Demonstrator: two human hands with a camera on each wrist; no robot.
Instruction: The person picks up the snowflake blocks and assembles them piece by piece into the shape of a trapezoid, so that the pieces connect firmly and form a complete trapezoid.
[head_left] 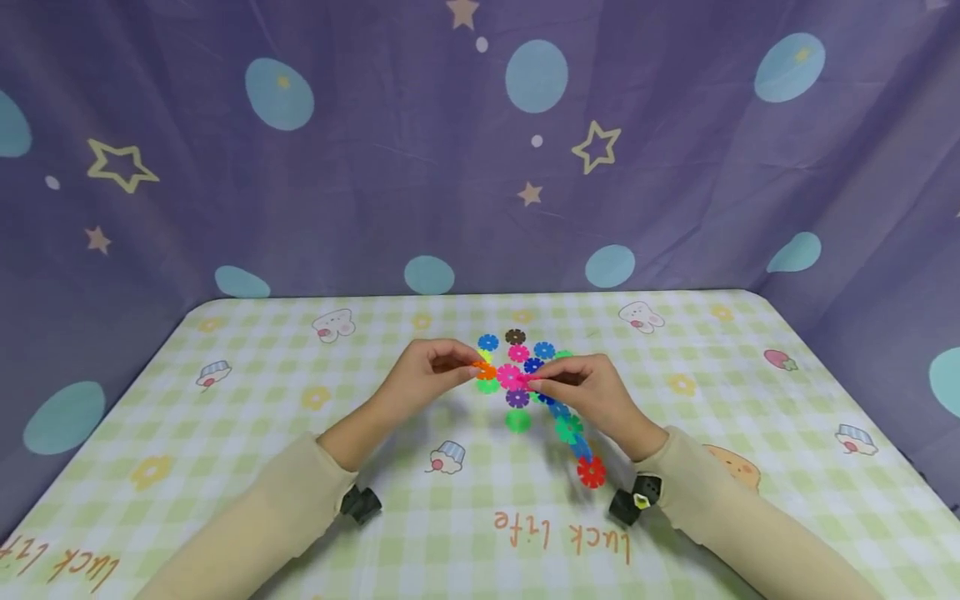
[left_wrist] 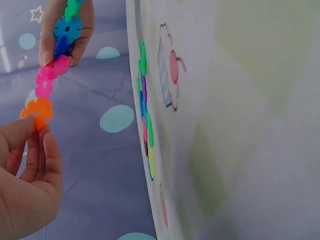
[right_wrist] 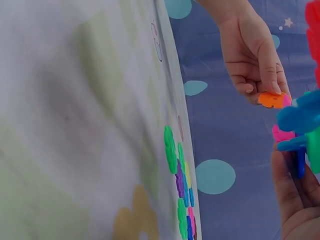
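In the head view my left hand (head_left: 427,371) pinches an orange notched plastic disc (head_left: 486,371) between thumb and fingers. Across from it, my right hand (head_left: 592,387) grips a chain of interlocking notched discs near its pink end. The chain hangs toward the table front, through a green disc (head_left: 569,428) to a red disc (head_left: 591,472) at the bottom. From the left wrist, the orange disc (left_wrist: 39,111) meets a pink disc (left_wrist: 44,89), edges overlapping. Above them, the right fingers hold around the dark blue piece (left_wrist: 62,46).
Loose discs lie flat beyond and below the hands, among them a brown one (head_left: 515,337), a purple one (head_left: 517,399) and a green one (head_left: 517,420). A checked cloth (head_left: 255,400) covers the table. Behind its back edge hangs a purple curtain (head_left: 360,192).
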